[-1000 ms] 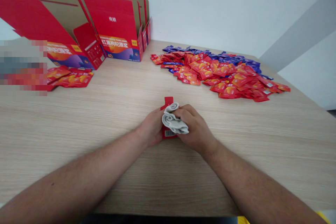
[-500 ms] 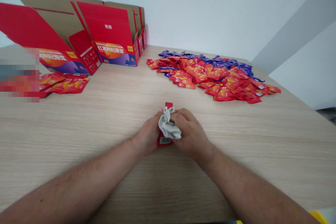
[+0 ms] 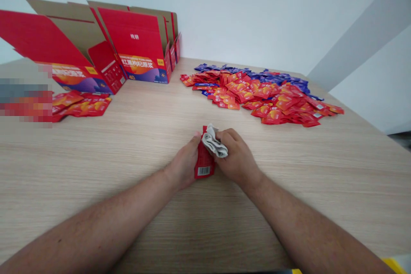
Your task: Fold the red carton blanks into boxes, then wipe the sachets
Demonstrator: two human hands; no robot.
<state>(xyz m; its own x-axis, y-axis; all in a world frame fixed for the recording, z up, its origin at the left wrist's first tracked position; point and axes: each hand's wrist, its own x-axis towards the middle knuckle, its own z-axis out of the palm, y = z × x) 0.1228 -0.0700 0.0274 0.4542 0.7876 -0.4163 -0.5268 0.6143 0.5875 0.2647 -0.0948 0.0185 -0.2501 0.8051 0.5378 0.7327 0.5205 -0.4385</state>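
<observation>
Currently, the left hand (image 3: 184,165) presses thumb and fingers against the side of a red sachet (image 3: 204,160), while the right hand (image 3: 236,158) curls around a grey cloth (image 3: 214,141), pinching it against the sachet's upper end. The sachet sits between both hands, with a barcode (image 3: 204,171) showing at its lower end. Well apart ahead, to the right, a heap of red and purple sachets (image 3: 257,96) lies on the light wood table (image 3: 96,205). At far left, open red cartons (image 3: 138,51) read 红枣枸杞原浆 and 40, with loose sachets (image 3: 81,105) just in front.
</observation>
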